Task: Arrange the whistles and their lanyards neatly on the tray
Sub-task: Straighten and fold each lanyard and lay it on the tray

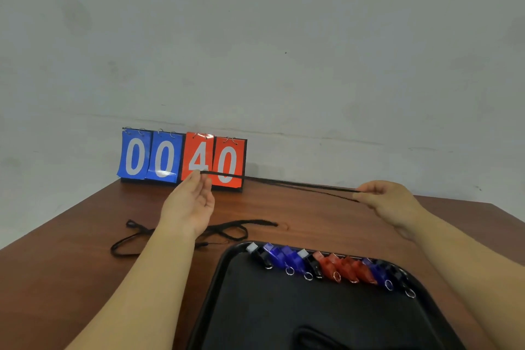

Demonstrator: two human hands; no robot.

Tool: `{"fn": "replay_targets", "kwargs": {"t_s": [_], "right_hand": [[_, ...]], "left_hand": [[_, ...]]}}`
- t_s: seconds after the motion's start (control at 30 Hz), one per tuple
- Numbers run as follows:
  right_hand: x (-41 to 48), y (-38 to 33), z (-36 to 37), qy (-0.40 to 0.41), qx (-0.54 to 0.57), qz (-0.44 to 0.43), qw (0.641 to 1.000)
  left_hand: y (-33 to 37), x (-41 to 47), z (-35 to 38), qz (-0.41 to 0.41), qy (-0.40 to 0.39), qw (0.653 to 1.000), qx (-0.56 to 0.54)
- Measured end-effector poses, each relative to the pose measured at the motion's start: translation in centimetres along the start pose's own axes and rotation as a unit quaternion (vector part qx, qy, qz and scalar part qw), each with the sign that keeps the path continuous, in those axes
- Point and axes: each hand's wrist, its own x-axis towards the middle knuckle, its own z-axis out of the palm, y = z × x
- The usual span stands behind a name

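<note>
A black tray (227, 301) lies at the lower right of the wooden table. Along its far edge stands a row of several whistles (329, 267), black, blue and red, each with a small metal ring. A black lanyard (284, 181) is stretched taut in the air above the table between my two hands. My left hand (189, 202) pinches its left end in front of the scoreboard. My right hand (389, 199) grips its right end. More black lanyards (224, 229) lie loose on the table behind my left forearm. A dark cord (315, 335) lies on the tray's near part.
A flip scoreboard (181, 158) with blue and red cards reading 00 and 40 stands at the table's back edge against a pale wall. The brown table (71, 264) extends to the left of the tray.
</note>
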Motion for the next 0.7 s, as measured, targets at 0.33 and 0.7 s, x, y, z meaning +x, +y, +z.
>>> {"fn": "replay_targets", "kwargs": {"t_s": [0.33, 0.7], "right_hand": [[-1.9, 2.3, -1.2, -0.021, 0.236, 0.094, 0.967], [-4.9, 4.0, -3.3, -0.052, 0.309, 0.096, 0.945]], "left_hand": [[-1.0, -0.3, 0.6, 0.013, -0.052, 0.997, 0.049], [-1.7, 0.5, 0.9, 0.027, -0.029, 0.995, 0.093]]}}
